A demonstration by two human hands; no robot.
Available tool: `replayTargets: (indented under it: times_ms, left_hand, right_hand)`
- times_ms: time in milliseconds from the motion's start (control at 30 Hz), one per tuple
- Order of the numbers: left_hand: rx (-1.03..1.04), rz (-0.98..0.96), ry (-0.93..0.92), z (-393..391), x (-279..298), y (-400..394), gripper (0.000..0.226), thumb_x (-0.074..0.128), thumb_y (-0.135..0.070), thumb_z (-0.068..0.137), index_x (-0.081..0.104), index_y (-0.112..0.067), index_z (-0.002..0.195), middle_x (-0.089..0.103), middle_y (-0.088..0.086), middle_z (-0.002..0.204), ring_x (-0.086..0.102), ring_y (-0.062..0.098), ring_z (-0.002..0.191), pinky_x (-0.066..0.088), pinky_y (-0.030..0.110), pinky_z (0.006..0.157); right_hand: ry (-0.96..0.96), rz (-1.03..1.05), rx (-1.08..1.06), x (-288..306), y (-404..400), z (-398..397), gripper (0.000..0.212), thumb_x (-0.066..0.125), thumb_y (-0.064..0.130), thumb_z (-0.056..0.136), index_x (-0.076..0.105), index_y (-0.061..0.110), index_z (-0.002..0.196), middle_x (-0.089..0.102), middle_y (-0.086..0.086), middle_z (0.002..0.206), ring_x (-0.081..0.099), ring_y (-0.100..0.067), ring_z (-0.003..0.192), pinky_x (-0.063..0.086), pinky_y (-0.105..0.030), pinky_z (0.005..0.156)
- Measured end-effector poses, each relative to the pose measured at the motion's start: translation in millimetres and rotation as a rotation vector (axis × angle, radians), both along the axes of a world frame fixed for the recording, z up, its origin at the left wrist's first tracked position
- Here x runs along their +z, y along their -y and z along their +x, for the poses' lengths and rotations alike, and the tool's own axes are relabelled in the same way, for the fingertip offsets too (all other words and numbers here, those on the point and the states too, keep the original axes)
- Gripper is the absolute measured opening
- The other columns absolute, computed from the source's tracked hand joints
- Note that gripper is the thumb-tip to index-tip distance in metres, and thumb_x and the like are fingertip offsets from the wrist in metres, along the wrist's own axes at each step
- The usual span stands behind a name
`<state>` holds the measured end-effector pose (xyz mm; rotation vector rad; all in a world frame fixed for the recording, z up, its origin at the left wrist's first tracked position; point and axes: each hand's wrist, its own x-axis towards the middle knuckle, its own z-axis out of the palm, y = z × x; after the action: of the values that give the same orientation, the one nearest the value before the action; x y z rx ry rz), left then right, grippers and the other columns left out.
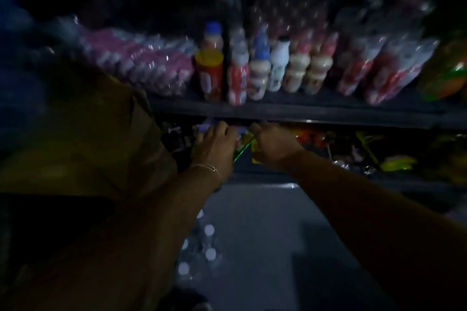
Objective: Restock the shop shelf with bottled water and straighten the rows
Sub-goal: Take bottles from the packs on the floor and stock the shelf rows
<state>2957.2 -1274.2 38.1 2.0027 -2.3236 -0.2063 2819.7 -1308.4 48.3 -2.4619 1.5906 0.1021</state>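
Dim grey floor (pixel 265 235) fills the near ground below my two outstretched arms, and on it, under my left forearm, I see the white caps of the bottled water (pixel 209 254) standing in a pack. Both arms reach forward and up to the lower shelf opening. My left hand (pixel 214 149), a thin bracelet (pixel 207 166) on its wrist, lies with fingers spread forward against goods I cannot make out; whether it grips anything I cannot tell. Just right of it, my right hand (pixel 274 146) curls its fingers on a green and yellow packet (pixel 243 145), which sits between the two hands. Right of that grip, jumbled bright wrappers (pixel 394 161) crowd the lower shelf. Directly above both hands runs the dark shelf edge (pixel 290 112), close over the knuckles. Beyond it stand upright bottles (pixel 257 68) and wrapped packs (pixel 141 68), all blurred.
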Motion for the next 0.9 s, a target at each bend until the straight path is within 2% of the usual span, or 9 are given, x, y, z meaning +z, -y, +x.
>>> replayTargets:
  times_ms: [100,200,333,433,600,667,767,833,900]
  left_hand:
    - [0.027,0.126,0.049,14.2,-94.5,-7.9,0.049,0.05,-0.004,0.082,0.041,-0.017,0.128,0.036,0.007,0.134,0.037,0.03,0.125,0.031,0.039,0.099]
    - [0.03,0.246,0.099,28.6,-173.6,-14.3,0.044,0.051,-0.006,0.082,0.042,-0.016,0.124,0.035,0.008,0.132,0.035,0.03,0.125,0.031,0.04,0.098]
    - [-0.005,0.363,0.153,44.9,-255.3,-23.1,0.047,0.058,-0.016,0.079,0.041,-0.017,0.123,0.032,0.006,0.134,0.028,0.028,0.13,0.026,0.041,0.101]
    - [-0.062,0.374,0.194,57.6,-296.8,-30.5,0.046,0.056,-0.027,0.081,0.041,-0.019,0.123,0.03,0.003,0.135,0.027,0.027,0.131,0.026,0.043,0.104]
    - [-0.116,0.306,0.275,70.7,-336.3,-37.7,0.044,0.059,-0.027,0.075,0.046,-0.023,0.118,0.034,-0.001,0.129,0.029,0.023,0.125,0.025,0.043,0.099]
    - [-0.117,0.297,0.296,75.8,-349.7,-38.0,0.046,0.059,-0.03,0.078,0.046,-0.024,0.122,0.033,-0.001,0.134,0.026,0.022,0.129,0.02,0.042,0.103]
    - [-0.107,0.235,0.266,84.3,-363.5,-40.1,0.044,0.059,-0.037,0.078,0.047,-0.029,0.119,0.034,-0.006,0.134,0.026,0.019,0.129,0.013,0.039,0.1]
    - [-0.105,0.247,0.243,88.7,-367.6,-42.7,0.045,0.059,-0.039,0.078,0.046,-0.03,0.12,0.028,-0.007,0.139,0.018,0.019,0.136,0.015,0.045,0.106]
    - [-0.091,0.264,0.253,90.0,-368.3,-46.7,0.048,0.058,-0.042,0.08,0.043,-0.032,0.125,0.022,-0.006,0.145,0.01,0.018,0.14,0.01,0.051,0.111]
  right_hand:
    - [-0.005,0.084,0.021,-98.6,-6.3,12.3,0.062,0.06,0.023,0.087,0.032,0.01,0.141,0.044,-0.015,0.138,0.043,-0.032,0.125,0.042,-0.037,0.099]
    - [-0.036,0.197,0.076,-189.8,-13.8,24.6,0.06,0.065,0.025,0.083,0.041,0.01,0.136,0.045,-0.013,0.136,0.043,-0.031,0.126,0.044,-0.04,0.099]
    - [-0.089,0.33,0.24,-283.7,-25.5,45.7,0.067,0.067,0.026,0.082,0.035,0.018,0.14,0.042,-0.011,0.139,0.039,-0.03,0.126,0.04,-0.039,0.102]
    - [-0.071,0.384,0.313,-337.2,-35.6,61.4,0.079,0.073,0.026,0.077,0.031,0.022,0.143,0.042,-0.011,0.138,0.04,-0.031,0.124,0.04,-0.038,0.1]
    - [-0.019,0.445,0.382,-394.2,-47.3,78.1,0.082,0.079,0.028,0.07,0.036,0.024,0.14,0.044,-0.005,0.137,0.042,-0.027,0.122,0.036,-0.033,0.1]
    - [0.034,0.454,0.359,-407.7,-50.1,81.6,0.082,0.08,0.026,0.069,0.037,0.024,0.139,0.049,-0.006,0.134,0.046,-0.027,0.12,0.037,-0.031,0.099]
    - [0.095,0.445,0.335,-421.0,-52.6,82.1,0.075,0.08,0.024,0.067,0.043,0.024,0.132,0.055,-0.005,0.128,0.05,-0.027,0.116,0.038,-0.029,0.095]
    - [0.123,0.444,0.328,-423.9,-53.7,82.7,0.07,0.081,0.02,0.065,0.048,0.022,0.127,0.057,-0.005,0.126,0.052,-0.026,0.115,0.038,-0.028,0.094]
    - [0.135,0.442,0.317,-420.9,-53.9,83.2,0.066,0.08,0.018,0.064,0.052,0.018,0.123,0.06,-0.007,0.124,0.054,-0.027,0.115,0.04,-0.028,0.092]
